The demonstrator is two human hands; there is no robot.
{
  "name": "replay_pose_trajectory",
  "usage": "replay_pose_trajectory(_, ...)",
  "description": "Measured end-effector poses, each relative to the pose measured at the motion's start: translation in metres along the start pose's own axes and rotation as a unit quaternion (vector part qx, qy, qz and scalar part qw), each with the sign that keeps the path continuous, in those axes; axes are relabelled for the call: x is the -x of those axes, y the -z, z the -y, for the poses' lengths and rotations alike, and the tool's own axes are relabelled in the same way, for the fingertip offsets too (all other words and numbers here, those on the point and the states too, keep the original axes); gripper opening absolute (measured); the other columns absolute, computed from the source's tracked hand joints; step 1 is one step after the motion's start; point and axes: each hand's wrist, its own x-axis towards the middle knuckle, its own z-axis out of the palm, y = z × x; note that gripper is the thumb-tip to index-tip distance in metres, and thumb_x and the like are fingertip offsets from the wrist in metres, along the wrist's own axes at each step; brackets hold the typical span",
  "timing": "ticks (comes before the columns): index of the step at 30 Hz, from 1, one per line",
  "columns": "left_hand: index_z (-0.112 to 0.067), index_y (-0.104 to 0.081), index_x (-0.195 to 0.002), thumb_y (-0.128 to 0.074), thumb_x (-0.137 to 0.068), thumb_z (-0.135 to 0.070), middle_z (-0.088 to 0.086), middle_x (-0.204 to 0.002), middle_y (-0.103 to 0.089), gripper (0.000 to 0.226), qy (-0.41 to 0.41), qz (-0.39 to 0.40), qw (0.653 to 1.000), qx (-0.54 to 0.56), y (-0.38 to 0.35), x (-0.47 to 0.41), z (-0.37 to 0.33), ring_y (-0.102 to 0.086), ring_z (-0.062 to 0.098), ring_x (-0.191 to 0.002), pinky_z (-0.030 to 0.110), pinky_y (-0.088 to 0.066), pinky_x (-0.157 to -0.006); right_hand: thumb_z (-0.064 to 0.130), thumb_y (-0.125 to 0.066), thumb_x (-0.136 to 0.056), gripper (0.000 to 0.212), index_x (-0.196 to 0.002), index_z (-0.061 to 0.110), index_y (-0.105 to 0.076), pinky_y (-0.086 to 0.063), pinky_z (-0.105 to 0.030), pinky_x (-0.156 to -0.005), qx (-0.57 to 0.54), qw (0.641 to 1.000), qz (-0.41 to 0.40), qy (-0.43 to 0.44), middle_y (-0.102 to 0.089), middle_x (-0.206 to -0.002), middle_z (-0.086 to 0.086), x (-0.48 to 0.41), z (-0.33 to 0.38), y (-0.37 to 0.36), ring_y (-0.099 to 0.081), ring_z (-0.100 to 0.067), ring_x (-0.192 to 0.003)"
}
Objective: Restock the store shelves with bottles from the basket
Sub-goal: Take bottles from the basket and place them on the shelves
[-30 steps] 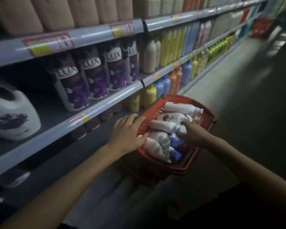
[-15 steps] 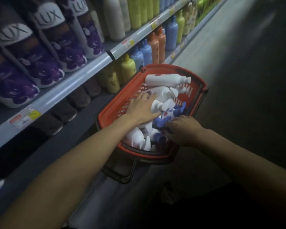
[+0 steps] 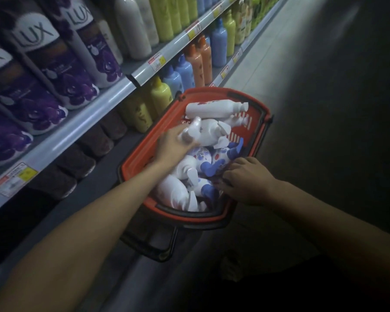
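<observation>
Restocking seems barely begun: the red basket [image 3: 136,159] is heaped full, the left hand's [image 3: 172,147] fingers curl round one white bottle [image 3: 199,131], and the right hand's [image 3: 248,179] hold is unclear.

At upper left I see purple LUX packs [image 3: 83,55]. Below them, toward centre, stand a yellow bottle [image 3: 161,95], blue bottles [image 3: 186,72] and orange bottles [image 3: 196,64]. I spot price tags [image 3: 157,61] between rows, and grey floor [image 3: 279,52] at upper right.

We note two bare forearms, the left forearm [image 3: 81,233] and the right forearm [image 3: 324,219], uncovered up to the near edge of view. The left hand [image 3: 173,146] and the right hand [image 3: 245,181] are bare. Blur softens the left hand's outline.
</observation>
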Motion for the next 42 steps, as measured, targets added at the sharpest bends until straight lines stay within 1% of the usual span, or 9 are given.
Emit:
replay_pose_trajectory(4,-0.012,-0.074,-0.105,-0.091,-0.065,-0.045,-0.004,-0.097,-0.077,0.054,0.143,-0.133,0.960,0.201,0.035,-0.003,0.008,-0.073,0.008,-0.088,0.034,-0.061,-0.085,0.056,-0.037,-0.103,0.045,-0.112,0.027,-0.070,-0.037,-0.040,-0.104,-0.001,0.999,0.032,-0.010,-0.067,-0.118,0.001,-0.003,0.005,0.010,-0.056,-0.023,-0.117)
replay_pose_trajectory(8,-0.021,-0.073,-0.101,-0.087,-0.077,-0.037,0.003,-0.103,-0.079,0.031,0.207,-0.147,0.910,0.328,0.067,0.005,-0.001,-0.076,0.017,-0.094,0.053,-0.062,-0.082,0.048,-0.050,-0.100,0.033,-0.122,0.029,-0.064,-0.047,-0.042,-0.095,-0.014,0.998,0.045,-0.028,-0.065,-0.121,-0.004,-0.007,0.013,0.025,-0.059,-0.030,-0.115)
replay_pose_trajectory(16,-0.021,-0.071,-0.115,-0.083,-0.084,-0.036,0.001,-0.100,-0.079,0.037,0.262,-0.099,0.868,0.411,0.126,0.056,-0.049,-0.078,0.014,-0.084,0.036,-0.061,-0.060,0.058,-0.066,-0.090,0.097,-0.163,0.019,-0.016,-0.048,-0.045,-0.092,-0.127,0.977,-0.171,-0.032,-0.050,-0.147,-0.014,-0.023,0.070,0.063,-0.051,-0.036,-0.131)
replay_pose_trajectory(23,-0.013,-0.070,-0.115,-0.083,-0.083,-0.040,0.009,-0.099,-0.079,0.044,0.297,-0.096,0.817,0.484,0.141,0.087,-0.065,-0.078,0.023,-0.081,0.039,-0.062,-0.060,0.033,-0.074,-0.074,0.082,-0.148,0.020,-0.039,-0.052,-0.050,-0.081,-0.152,0.944,-0.276,-0.102,-0.061,-0.119,-0.012,-0.039,0.126,0.057,-0.059,-0.036,-0.103)
replay_pose_trajectory(25,-0.010,-0.071,-0.115,-0.078,-0.087,-0.042,0.010,-0.099,-0.079,0.043,0.275,-0.078,0.831,0.477,0.145,0.083,-0.066,-0.078,0.023,-0.080,0.035,-0.061,-0.060,0.024,-0.079,-0.069,0.064,-0.128,0.022,-0.055,-0.054,-0.042,-0.069,-0.334,0.905,-0.237,-0.117,-0.068,-0.106,-0.007,-0.039,0.122,0.071,-0.063,-0.030,-0.091)
replay_pose_trajectory(29,-0.015,-0.077,-0.103,-0.060,-0.096,-0.054,0.002,-0.087,-0.080,0.043,0.257,-0.015,0.867,0.427,0.156,0.072,-0.055,-0.078,0.016,-0.080,0.027,-0.060,-0.064,0.009,-0.077,-0.070,0.040,-0.108,-0.003,-0.072,-0.052,-0.039,-0.067,-0.721,0.673,-0.031,-0.164,-0.070,-0.087,-0.015,-0.036,0.113,0.088,-0.064,-0.033,-0.082)
replay_pose_trajectory(31,-0.018,-0.077,-0.099,-0.056,-0.098,-0.053,-0.001,-0.088,-0.080,0.041,0.269,0.016,0.870,0.414,0.157,0.069,-0.045,-0.077,0.013,-0.081,0.026,-0.059,-0.070,0.003,-0.061,-0.079,0.035,-0.112,-0.003,-0.070,-0.051,-0.047,-0.077,-0.782,0.608,0.026,-0.134,-0.070,-0.093,-0.014,-0.028,0.116,0.091,-0.065,-0.034,-0.088)
replay_pose_trajectory(36,-0.020,-0.074,-0.106,-0.065,-0.094,-0.049,0.001,-0.096,-0.080,0.033,0.262,0.073,0.878,0.393,0.143,0.076,-0.033,-0.076,0.014,-0.084,0.030,-0.058,-0.077,-0.004,-0.049,-0.079,0.039,-0.112,0.004,-0.069,-0.044,-0.062,-0.102,-0.831,0.541,0.042,-0.126,-0.069,-0.102,-0.016,-0.022,0.115,0.091,-0.064,-0.037,-0.099)
replay_pose_trajectory(42,-0.009,-0.074,-0.118,-0.078,-0.086,-0.039,0.007,-0.107,-0.078,0.043,0.242,0.110,0.882,0.390,0.129,0.082,-0.029,-0.075,0.019,-0.095,0.036,-0.059,-0.089,-0.006,-0.047,-0.087,0.036,-0.116,0.003,-0.067,-0.054,-0.061,-0.098,-0.846,0.513,0.073,-0.127,-0.071,-0.107,-0.015,-0.019,0.118,0.090,-0.068,-0.038,-0.106)
